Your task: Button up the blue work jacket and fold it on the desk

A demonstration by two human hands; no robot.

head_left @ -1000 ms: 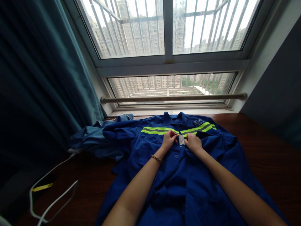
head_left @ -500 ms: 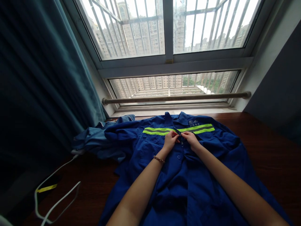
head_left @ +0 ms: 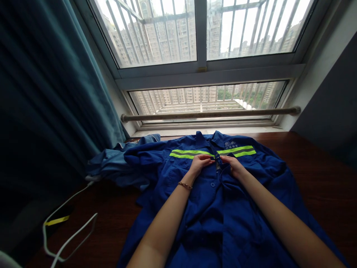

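Note:
A blue work jacket [head_left: 178, 186] with a yellow-green reflective stripe across the chest lies spread out, collar toward the window. My left hand [head_left: 201, 163] pinches one front edge of the jacket at the level of the stripe. Opposite it, my right hand [head_left: 232, 164] grips the other front edge, its fingertips partly hidden by the cloth. Between the two hands the front opening shows a strip of zipper [head_left: 217, 163]. Below them a button [head_left: 212, 184] sits on the placket. A beaded bracelet circles my left wrist.
A lighter blue garment [head_left: 117, 163] lies crumpled at the left by the curtain [head_left: 67, 74]. A white cable [head_left: 69, 238] with a yellow tag [head_left: 57, 220] runs over the dark wooden surface [head_left: 318, 175]. A metal rail [head_left: 212, 114] crosses before the window.
My hands have moved slightly apart, drawing the two front edges open between them. More of the zipper now shows, and the right front flap is lifted and turned.

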